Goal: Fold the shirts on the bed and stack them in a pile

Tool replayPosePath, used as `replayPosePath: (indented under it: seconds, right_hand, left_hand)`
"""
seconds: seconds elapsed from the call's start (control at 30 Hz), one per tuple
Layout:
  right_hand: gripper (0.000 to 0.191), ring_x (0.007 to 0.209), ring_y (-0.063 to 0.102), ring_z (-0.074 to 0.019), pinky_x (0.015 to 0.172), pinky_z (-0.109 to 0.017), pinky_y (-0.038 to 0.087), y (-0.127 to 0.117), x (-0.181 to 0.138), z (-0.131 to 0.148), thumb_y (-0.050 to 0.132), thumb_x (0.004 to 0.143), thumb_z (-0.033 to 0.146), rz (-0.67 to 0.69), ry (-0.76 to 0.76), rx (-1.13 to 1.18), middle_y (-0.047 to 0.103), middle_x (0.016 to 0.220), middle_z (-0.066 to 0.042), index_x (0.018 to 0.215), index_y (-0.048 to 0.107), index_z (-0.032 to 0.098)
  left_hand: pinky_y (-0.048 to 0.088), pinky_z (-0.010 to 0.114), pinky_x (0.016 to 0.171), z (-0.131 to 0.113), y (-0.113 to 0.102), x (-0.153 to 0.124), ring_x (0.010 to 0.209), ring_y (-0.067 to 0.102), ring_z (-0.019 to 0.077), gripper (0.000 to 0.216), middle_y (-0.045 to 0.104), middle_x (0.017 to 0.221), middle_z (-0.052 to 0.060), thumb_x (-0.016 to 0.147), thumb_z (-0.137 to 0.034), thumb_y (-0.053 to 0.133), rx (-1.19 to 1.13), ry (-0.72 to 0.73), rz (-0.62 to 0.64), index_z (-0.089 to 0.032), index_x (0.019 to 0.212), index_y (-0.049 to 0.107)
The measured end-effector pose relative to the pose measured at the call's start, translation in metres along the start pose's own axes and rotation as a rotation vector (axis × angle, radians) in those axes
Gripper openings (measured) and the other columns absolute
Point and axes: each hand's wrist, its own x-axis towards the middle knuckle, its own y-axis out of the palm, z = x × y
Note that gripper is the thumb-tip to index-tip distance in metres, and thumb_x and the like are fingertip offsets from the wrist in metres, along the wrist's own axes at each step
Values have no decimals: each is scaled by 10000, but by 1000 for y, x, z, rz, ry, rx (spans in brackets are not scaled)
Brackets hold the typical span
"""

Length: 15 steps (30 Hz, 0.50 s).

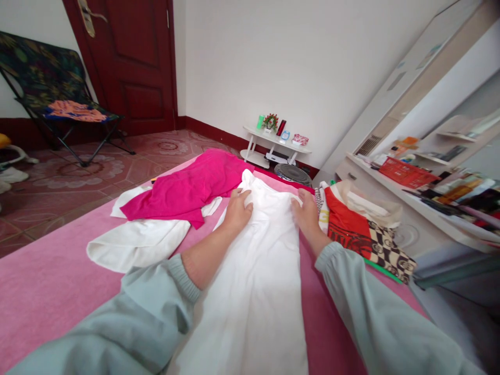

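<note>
A long white garment, which looks like a pair of trousers [261, 271], lies stretched out on the pink bed cover [58, 291], its narrow top end pointing away from me. My left hand [237, 211] is closed on the left edge near that end, thumb and fingers bent into the cloth. On the opposite edge, my right hand [307, 212] pinches the fabric, slightly blurred. Some creases run down the white cloth between my forearms. Left of it lies a bright pink top [195, 182], partly over another white piece of clothing [140, 245].
Folded clothes [351, 224] in red and checked patterns are stacked at the bed's right edge. Beyond the bed stands a small white table [277, 138] with a plant. A folding chair [58, 88] is at left, a cluttered dresser [429, 203] at right.
</note>
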Motion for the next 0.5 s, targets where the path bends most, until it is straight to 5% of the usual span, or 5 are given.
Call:
replayPosePath:
  seconds: [0.1,0.23,0.37,0.5]
  right_hand:
    - [565,1354,331,-250,1104,-451,267,-17,-34,-6,414,899,392,197,-107,-305,383,1454,-147,1404,342,148]
    - [528,1300,400,-323,1065,-544,257,-37,-44,-8,341,930,460,478,46,-656,471,1370,-212,1284,501,103]
    - [511,1228,476,-331,1048,-536,285,-39,-29,8,382,919,444,378,28,-664,543,1284,-223,1260,519,89]
    - [605,1397,239,-242,1107,-439,256,-21,-26,3,314,943,472,426,-180,-474,268,1518,-125,1457,268,156]
  left_hand:
    - [383,386,1064,1,1,-3,1217,476,247,560,441,1305,111,671,16,499,46,20,4,-176,1188,596]
    - [389,396,1055,-5,-5,-6,1196,487,253,585,435,1309,100,633,64,461,118,20,1,-191,1134,624]
    - [345,448,1059,-19,-16,-8,1236,425,284,456,415,1376,90,721,-42,521,235,160,-31,-210,1131,628]
    - [329,430,1051,-23,-19,-10,1192,472,251,294,554,1273,74,843,-229,507,261,353,197,-226,1104,641]
